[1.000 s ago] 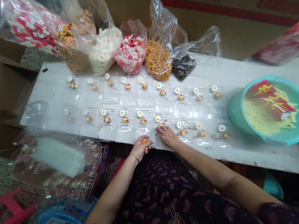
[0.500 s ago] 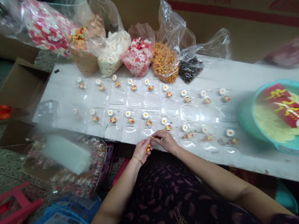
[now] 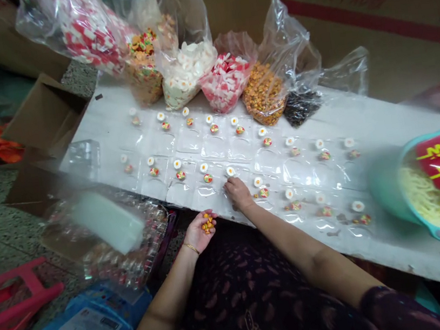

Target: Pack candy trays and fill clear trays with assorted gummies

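My left hand [image 3: 199, 234], palm up and cupped at the table's front edge, holds several small orange pieces [image 3: 208, 223]. My right hand [image 3: 239, 192] reaches over the front row of clear plastic trays [image 3: 214, 146], fingers pressed together just below a white disc with an orange centre [image 3: 230, 171]. Whatever is between those fingertips is hidden. Other tray spots each carry a similar white disc and a round red-green-yellow piece [image 3: 207, 178]. Toward the right of the front row, small orange bits [image 3: 256, 196] lie beside the round pieces.
Plastic bags of small pieces line the back: red-white [image 3: 226, 79], white [image 3: 186, 74], orange [image 3: 263, 93] and dark [image 3: 302, 105]. A turquoise basin [image 3: 389, 179] with pale yellow strips and a red packet stands right. An open carton [image 3: 39, 116] and pink stool [image 3: 21, 294] are left.
My right hand has moved away from my left, forward onto a front-row tray. My left hand has drawn back slightly and its palm shows the orange pieces. The view has shifted left.
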{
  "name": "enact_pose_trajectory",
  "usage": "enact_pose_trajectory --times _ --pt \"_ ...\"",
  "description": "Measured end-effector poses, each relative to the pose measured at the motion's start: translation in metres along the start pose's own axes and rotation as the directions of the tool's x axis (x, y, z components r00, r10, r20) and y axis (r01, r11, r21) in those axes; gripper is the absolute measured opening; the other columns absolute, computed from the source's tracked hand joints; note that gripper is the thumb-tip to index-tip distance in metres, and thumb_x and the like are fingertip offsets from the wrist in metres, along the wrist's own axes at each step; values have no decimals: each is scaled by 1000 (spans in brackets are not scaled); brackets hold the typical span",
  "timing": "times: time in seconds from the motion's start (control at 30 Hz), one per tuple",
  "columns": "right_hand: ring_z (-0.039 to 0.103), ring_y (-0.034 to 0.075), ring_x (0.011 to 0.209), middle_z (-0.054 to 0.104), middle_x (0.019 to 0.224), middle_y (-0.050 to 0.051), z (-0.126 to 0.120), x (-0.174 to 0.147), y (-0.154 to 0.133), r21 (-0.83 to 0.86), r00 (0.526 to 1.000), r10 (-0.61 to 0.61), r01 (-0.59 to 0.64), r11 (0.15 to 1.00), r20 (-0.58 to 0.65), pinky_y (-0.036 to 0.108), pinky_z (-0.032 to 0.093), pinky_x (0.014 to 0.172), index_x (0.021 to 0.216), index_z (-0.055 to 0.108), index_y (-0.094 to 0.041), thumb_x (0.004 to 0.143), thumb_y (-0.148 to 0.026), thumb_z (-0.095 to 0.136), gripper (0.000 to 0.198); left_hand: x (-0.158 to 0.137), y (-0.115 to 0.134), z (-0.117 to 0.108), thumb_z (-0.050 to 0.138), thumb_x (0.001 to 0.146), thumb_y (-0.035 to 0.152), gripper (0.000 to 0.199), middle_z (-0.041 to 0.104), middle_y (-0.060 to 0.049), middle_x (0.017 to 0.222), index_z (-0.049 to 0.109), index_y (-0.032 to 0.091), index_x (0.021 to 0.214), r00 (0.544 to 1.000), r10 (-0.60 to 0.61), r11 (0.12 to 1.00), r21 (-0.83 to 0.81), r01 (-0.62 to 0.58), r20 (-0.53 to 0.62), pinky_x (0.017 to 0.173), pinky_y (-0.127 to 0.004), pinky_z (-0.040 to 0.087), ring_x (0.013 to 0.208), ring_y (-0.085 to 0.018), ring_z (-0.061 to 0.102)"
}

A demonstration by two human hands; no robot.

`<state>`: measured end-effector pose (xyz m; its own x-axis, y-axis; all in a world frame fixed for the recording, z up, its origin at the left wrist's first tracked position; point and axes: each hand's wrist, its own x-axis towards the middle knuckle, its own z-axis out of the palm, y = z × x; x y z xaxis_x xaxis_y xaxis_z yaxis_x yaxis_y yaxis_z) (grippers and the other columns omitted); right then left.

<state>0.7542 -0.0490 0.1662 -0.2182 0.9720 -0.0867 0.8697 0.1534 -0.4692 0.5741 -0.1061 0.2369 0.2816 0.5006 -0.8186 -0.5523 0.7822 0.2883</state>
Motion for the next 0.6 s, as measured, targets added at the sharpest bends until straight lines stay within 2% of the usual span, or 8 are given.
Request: enact_pose_trajectory --times 0.07,0.13,0.23,0.33,0.4,0.47,0.53,0.6 --pt "49 22 83 57 93 11 -6 -2 1 -5 999 -26 26 1000 30 34 39 76 81 61 -15 81 -12 42 20 3 7 1 53 62 8 22 60 -7 79 58 13 83 1000 -7 1000 -2 7 6 45 -17 37 62 -10 54" --pt "51 21 84 58 93 11 -16 -6 -2 37 1000 -1 2 999 -4 33 40 78 84 61 -15 82 -13 42 20 7 13 3 53 62 8 24 61 -8 81 58 13 85 1000 -18 1000 -9 18 18 50 -19 41 65 -11 56" --pt "53 17 82 60 91 8 -33 -13 -18 233 996 47 -26 972 -82 30 42 78 94 60 -16 84 -18 41 22 14 20 9 52 61 5 27 62 -8 84 58 13 87 998 -13 1000 -17 14 69 64 -25 48 74 -14 59" --pt "54 15 80 61 90 5 -44 -22 -43 407 992 -130 117 906 3 28 43 75 100 59 -21 82 -23 49 21 21 23 13 51 62 4 28 62 -6 84 58 13 88 992 22 1000 -14 -20 125 70 -26 48 77 -13 60" --pt "54 15 82 60 89 5 -46 -26 -59 421 975 -213 168 891 61 28 42 75 98 61 -21 80 -22 52 20 24 23 15 52 63 4 28 61 -3 80 57 14 89 992 30 999 9 -32 125 67 -23 47 73 -11 59" --pt "54 16 83 60 88 6 -44 -28 -68 413 978 -194 143 899 82 29 42 74 96 62 -21 80 -18 50 20 25 23 14 53 64 4 27 60 -1 76 57 14 89 994 30 999 32 -34 106 64 -21 47 67 -8 58" --pt "55 15 80 61 86 5 -40 -28 -69 480 988 -133 82 874 75 28 43 73 93 63 -21 80 -18 51 18 25 24 11 55 65 5 25 60 -1 74 56 15 88 995 44 998 30 -47 91 65 -22 47 66 -8 58" --pt "56 14 74 62 79 3 -34 -25 -64 581 999 -2 -21 814 39 27 44 69 85 64 -20 78 -22 55 12 25 27 6 56 65 5 23 61 -2 76 55 15 86 995 66 998 12 -67 69 68 -25 48 70 -10 60"
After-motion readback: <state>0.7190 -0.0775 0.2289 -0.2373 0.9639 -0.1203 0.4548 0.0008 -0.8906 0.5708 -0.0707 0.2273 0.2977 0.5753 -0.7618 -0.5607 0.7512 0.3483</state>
